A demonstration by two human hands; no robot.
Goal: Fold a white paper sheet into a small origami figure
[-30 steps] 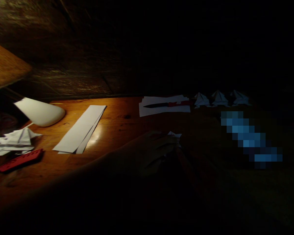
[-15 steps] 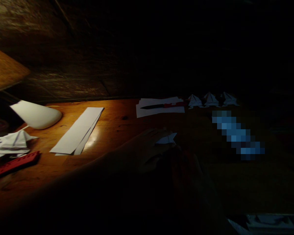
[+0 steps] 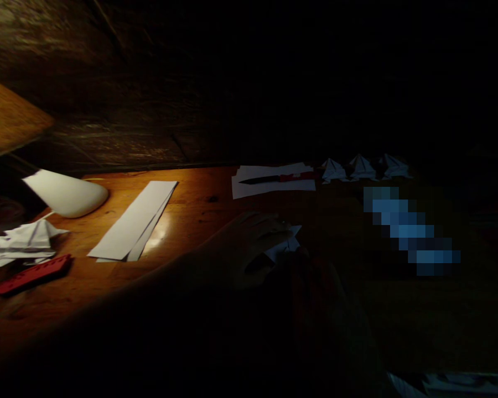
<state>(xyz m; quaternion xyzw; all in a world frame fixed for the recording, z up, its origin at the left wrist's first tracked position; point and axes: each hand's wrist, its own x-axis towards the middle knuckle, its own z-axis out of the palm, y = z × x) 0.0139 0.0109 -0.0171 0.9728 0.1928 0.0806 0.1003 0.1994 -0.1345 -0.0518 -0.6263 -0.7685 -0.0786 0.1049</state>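
A small piece of folded white paper (image 3: 285, 244) lies in the dim middle of the table. My left hand (image 3: 253, 237) reaches in from the lower left, with its fingers over the paper's far side and its thumb at the near side, gripping it. Close to the paper's right edge, my right hand (image 3: 315, 282) is almost lost in shadow, and its fingers cannot be made out. Beyond the hands, a knife with a red handle (image 3: 294, 177) rests on several white paper sheets (image 3: 274, 189).
Several folded paper figures (image 3: 361, 168) stand at the back right. A blurred blue patch (image 3: 410, 231) lies before them. To the left are long paper strips (image 3: 135, 221), a white lamp base (image 3: 68, 194), a lampshade (image 3: 8, 119), crumpled folded paper (image 3: 25, 240) and a red object (image 3: 33, 275).
My left hand's fingers have spread farther over the folded paper, and more of the paper shows below them. The view has shifted slightly.
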